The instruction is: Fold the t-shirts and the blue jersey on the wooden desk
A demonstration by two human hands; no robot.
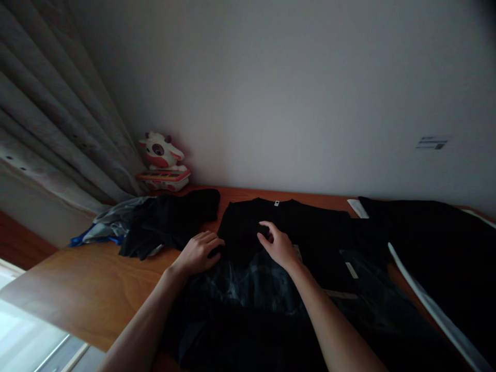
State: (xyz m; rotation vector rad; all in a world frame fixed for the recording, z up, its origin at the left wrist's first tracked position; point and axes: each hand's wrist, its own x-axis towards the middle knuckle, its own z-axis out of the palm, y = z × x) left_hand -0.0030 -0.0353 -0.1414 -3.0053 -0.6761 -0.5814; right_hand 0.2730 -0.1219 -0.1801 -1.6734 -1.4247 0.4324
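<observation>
Pale wall [279,103] fills the far side of a dim room, above a brown wooden counter [96,289]. Spread near the middle of the counter is a black shirt [310,227], its neckline at the far side with a small white tag [276,203] at the collar. A bluish-grey pattern [256,284] shows on dark cloth at its near part; whether it belongs to the same garment I cannot tell.

Both forearms are bare and reach in from the near side, slanting inward. The left hand [199,252] is palm down at the shirt's left edge, fingers together and bent, thumb a little apart from them; whether it pinches any cloth cannot be told. The right hand [277,245] is over the shirt's middle, wrist angled to the left, thumb and forefinger curved in an open C with nothing visible between them.

Left of the shirt lies a crumpled heap of clothes [166,222], black, grey and blue. Right of it is another black garment [437,248] with white edging. At the far left, a cow toy [160,152] with a keyboard stands beside a pale curtain [58,113].
</observation>
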